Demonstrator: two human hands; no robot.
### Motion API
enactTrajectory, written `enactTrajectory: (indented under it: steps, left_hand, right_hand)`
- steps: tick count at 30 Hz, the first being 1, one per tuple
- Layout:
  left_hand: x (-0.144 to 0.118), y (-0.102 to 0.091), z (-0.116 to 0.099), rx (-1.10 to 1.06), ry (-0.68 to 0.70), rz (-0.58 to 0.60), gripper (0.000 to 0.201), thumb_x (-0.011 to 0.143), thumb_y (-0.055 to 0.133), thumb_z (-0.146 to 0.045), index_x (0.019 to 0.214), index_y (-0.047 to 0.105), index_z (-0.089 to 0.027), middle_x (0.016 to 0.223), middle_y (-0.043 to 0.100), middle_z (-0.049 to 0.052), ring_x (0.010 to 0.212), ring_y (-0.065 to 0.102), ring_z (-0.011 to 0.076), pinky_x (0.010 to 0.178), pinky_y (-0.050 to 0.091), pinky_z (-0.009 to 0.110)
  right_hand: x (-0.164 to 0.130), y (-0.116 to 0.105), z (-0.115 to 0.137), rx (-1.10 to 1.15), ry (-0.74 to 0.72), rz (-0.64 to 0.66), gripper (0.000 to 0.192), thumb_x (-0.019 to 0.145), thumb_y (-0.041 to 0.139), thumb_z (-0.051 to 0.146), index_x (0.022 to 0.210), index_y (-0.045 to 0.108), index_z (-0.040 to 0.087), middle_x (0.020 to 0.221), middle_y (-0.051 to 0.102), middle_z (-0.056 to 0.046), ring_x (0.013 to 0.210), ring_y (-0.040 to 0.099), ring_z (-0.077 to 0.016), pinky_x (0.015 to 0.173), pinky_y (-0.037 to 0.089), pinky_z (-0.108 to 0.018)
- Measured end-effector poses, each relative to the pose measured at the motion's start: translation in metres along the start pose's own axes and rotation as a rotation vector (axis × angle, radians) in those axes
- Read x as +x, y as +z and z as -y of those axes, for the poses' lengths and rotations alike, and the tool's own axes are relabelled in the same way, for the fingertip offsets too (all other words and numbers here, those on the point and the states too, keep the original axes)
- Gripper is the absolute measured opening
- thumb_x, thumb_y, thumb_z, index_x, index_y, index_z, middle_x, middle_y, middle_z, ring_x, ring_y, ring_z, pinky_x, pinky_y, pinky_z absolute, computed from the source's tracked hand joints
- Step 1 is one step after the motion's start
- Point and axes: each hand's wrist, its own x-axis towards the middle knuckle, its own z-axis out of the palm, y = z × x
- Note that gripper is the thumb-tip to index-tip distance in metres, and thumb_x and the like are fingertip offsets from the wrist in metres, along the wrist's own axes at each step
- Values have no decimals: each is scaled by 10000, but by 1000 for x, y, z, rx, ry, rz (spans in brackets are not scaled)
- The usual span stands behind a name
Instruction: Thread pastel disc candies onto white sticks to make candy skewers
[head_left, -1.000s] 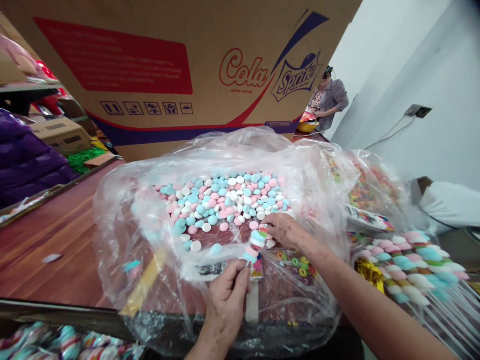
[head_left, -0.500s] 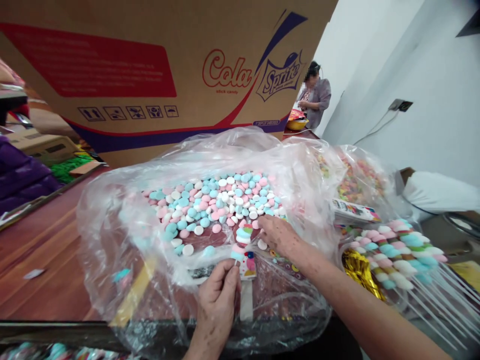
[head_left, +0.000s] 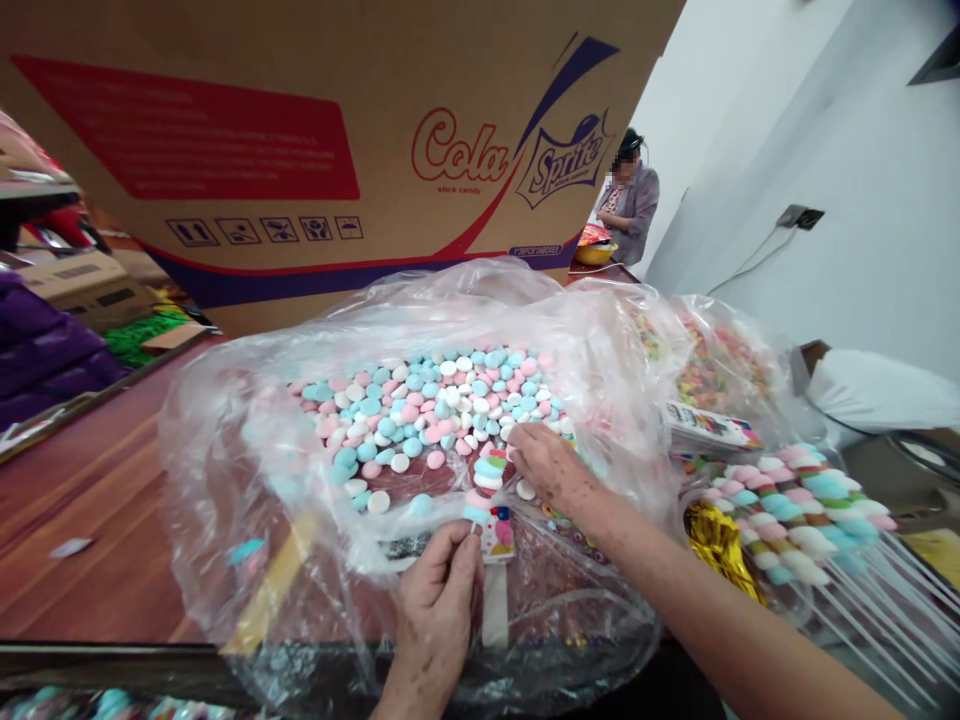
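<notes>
My left hand (head_left: 442, 590) pinches the stick of a candy skewer (head_left: 489, 482) between thumb and forefinger, near the table's front edge. The skewer stands up from the grip, with pink, blue and white rounds and a red and green piece near its top. My right hand (head_left: 551, 462) is at the near edge of the loose candy rounds (head_left: 420, 400), beside the skewer's top. Its fingers are bent and pressed together, and whatever is in their tips is hidden. Those pink, blue and white rounds lie in an opened clear plastic bag (head_left: 225, 420).
Several finished candy skewers (head_left: 802, 510) lie at the right beside gold tinsel (head_left: 716, 550). A big cardboard box (head_left: 262, 120) stands behind the bag. Bags of colourful candy (head_left: 720, 350) rest at the back right. Farther off, a person (head_left: 634, 200) stands by a yellow bowl (head_left: 596, 254).
My right hand has shifted slightly left, closer to the skewer's top, and its fingers have drawn together. My left hand keeps its pinch on the stick. The camera view has moved a little.
</notes>
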Motion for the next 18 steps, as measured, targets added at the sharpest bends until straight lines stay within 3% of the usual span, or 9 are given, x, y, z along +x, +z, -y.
enactTrajectory:
  steps: [5,13,18]
  left_hand:
    - [0,0,-2,0,0,-6,268,857,604,-422,766,647,-173,525,487,-59,415,305,60,388,231,180]
    - [0,-1,1,21,-5,-2,278,858,593,-435,807,665,-172,529,491,-58,413,288,66,381,206,186]
    - [0,1,0,64,37,-45,295,851,598,-445,767,663,-170,519,480,-58,429,339,80,409,272,192]
  right_hand:
    - [0,-2,-6,-8,-57,52,172,924,480,79,907,627,166,932,659,-84,922,546,-197,806,383,-278]
    - [5,3,-6,6,9,73,159,908,493,128,1026,595,160,958,639,-99,950,544,-222,795,388,-290]
    - [5,13,1,55,68,30,197,843,477,41,936,589,173,954,638,-111,976,552,-242,835,406,-325]
